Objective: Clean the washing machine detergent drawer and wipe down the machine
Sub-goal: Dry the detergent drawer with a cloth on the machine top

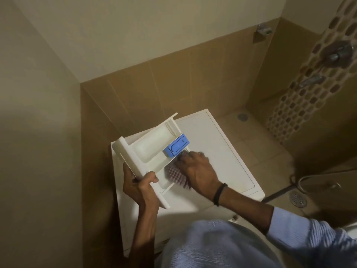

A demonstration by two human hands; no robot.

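Observation:
A white detergent drawer (148, 149) with a blue insert (176, 146) is held tilted above the top of the white washing machine (222, 144). My left hand (141, 185) grips the drawer's front panel at its lower edge. My right hand (197, 169) holds a pinkish bristle brush (176, 174) pressed against the drawer's right side, just below the blue insert. The brush's handle is hidden under my fingers.
The machine stands in a corner between a tan tiled wall (154, 84) on the left and back. To the right lies a tiled shower floor with a drain (298, 199), a hose (280, 191) and wall taps (338, 53).

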